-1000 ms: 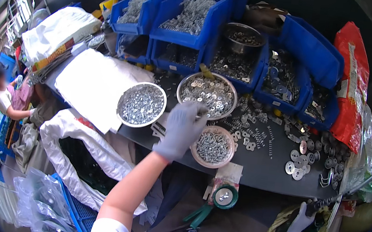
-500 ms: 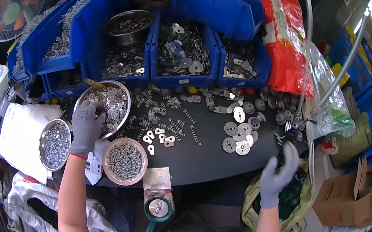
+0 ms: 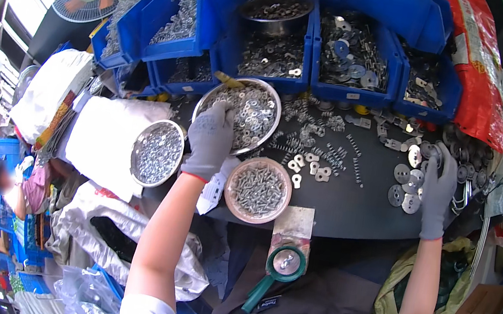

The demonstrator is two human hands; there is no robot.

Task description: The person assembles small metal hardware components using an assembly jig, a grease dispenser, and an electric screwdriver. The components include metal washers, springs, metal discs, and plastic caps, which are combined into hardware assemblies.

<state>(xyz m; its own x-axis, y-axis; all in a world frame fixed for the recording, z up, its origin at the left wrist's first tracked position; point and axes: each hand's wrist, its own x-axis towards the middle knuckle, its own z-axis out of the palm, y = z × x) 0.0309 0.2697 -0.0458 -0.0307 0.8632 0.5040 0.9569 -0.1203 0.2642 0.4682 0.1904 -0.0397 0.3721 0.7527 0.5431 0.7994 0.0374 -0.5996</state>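
Observation:
My left hand [image 3: 210, 139], in a grey glove, reaches into a steel bowl [image 3: 274, 119] of small metal nuts and washers [image 3: 252, 114]. Its fingertips are pinched together among the parts; whatever they hold is hidden. Over at the right, my gloved right hand [image 3: 439, 194] has its fingers closed about a small grey wheel [image 3: 435, 152] at the edge of a pile of wheels. Flat silver discs [image 3: 411, 203] with holes lie beside that hand. At the table's front edge sits a green round holder [image 3: 302, 271] with a handle, bearing a metal disc with a bolt on it [image 3: 286, 262].
A pink bowl of screws [image 3: 288, 190] and a steel dish of small parts [image 3: 157, 152] stand near my left forearm. Springs [image 3: 328, 151] and keyhole-shaped plates [image 3: 296, 181] lie mid-table. Blue bins [image 3: 353, 96] line the back; a red bag [image 3: 476, 66] is at right.
The view has swung left. My right hand has moved from over the open sack up to the wheels on the table, and its fingers have closed. My left hand remains in the steel bowl.

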